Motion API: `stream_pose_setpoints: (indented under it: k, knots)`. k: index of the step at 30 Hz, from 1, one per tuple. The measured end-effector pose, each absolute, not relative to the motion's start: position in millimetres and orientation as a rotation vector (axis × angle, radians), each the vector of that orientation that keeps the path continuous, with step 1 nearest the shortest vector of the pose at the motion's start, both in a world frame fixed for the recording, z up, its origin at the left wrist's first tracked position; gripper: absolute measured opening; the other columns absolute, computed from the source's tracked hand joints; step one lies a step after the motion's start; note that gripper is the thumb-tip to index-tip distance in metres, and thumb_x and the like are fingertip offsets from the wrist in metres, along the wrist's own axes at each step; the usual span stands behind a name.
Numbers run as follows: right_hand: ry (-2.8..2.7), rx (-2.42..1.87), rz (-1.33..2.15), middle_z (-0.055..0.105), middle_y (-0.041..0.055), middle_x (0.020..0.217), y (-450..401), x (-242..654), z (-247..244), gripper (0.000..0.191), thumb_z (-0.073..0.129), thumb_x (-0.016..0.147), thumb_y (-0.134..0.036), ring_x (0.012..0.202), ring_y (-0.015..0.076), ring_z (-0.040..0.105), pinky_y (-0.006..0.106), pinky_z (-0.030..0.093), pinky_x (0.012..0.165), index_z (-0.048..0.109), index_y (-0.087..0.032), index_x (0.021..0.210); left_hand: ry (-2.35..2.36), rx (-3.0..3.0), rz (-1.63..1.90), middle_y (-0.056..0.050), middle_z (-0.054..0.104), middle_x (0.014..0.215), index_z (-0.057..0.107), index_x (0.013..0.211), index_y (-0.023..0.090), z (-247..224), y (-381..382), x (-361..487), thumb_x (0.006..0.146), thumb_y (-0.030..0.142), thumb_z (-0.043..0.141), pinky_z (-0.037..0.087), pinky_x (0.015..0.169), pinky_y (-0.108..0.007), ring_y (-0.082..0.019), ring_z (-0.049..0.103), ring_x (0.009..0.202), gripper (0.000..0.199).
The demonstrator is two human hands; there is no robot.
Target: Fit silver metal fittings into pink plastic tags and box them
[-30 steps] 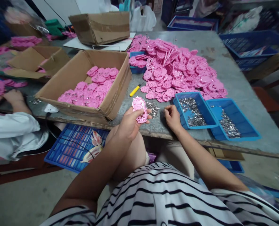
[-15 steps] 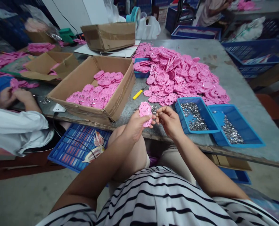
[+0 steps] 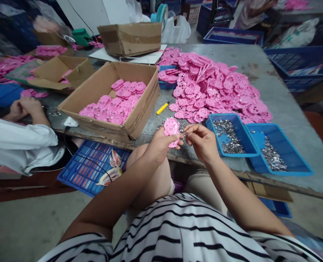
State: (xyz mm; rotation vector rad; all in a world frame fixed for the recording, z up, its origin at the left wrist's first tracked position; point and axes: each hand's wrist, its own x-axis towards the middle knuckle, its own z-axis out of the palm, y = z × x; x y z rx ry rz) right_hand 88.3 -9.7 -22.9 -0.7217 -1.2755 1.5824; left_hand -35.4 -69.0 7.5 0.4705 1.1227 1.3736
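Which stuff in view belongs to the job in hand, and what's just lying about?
Likely in the job:
pink piece in left hand
loose metal bits behind it
pink heap
cardboard box of pink pieces
two blue trays of metal bits

Apparently just lying about:
yellow-handled tool, untouched
white power strip
white plastic bag

The scene is lit moderately, with a cool and slightly grey tone. The lamps are not shown, so the direction of the light cannot be told with certainty. A soft sheen is seen on the grey surface (image 3: 295, 145), and small bright glints are given by the metal pieces (image 3: 272, 154). Darker shadow is found under the front edge. The background is softly blurred, and fine details of the metal pieces are not resolved. Toward the picture borders, shapes are stretched and smeared by the wide lens.
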Motion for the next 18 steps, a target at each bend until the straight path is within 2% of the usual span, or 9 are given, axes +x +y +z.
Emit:
stream_pose_setpoints:
  k: [8,15,18]
  knots:
    - [-1.504,-0.722,1.432,0.063,0.0029,0.082,-13,87,-25,0.004,0.069,0.071,-0.025,0.063,0.011,0.05,0.025,0.036,0.05,0.07,-0.022,0.069,1.112,0.515,1.408,0.004,0.061,0.065,0.052,0.083,0.015,5,-69,-35,0.045,0.019,0.082,0.042,0.042,-0.018,-0.008,0.058,0.049,0.049]
    - [-1.303,-0.808,1.588,0.06,-0.0025,0.07,-14,92,-16,0.013,0.07,0.068,-0.026,0.049,0.0069,0.042,0.024,0.033,0.047,0.069,-0.021,0.079,1.269,0.536,1.512,0.005,0.06,0.064,0.052,0.087,0.016,4,-69,-33,0.05,0.015,0.079,0.04,0.043,-0.019,-0.008,0.056,0.048,0.046]
    - [-1.361,-0.858,1.542,0.059,-0.0024,0.066,-15,94,-9,0.016,0.073,0.067,-0.033,0.05,0.0078,0.042,0.024,0.032,0.046,0.067,-0.02,0.074,1.312,0.556,1.527,0.005,0.059,0.063,0.053,0.083,0.016,5,-68,-32,0.052,0.013,0.078,0.04,0.043,-0.019,-0.008,0.056,0.048,0.04]
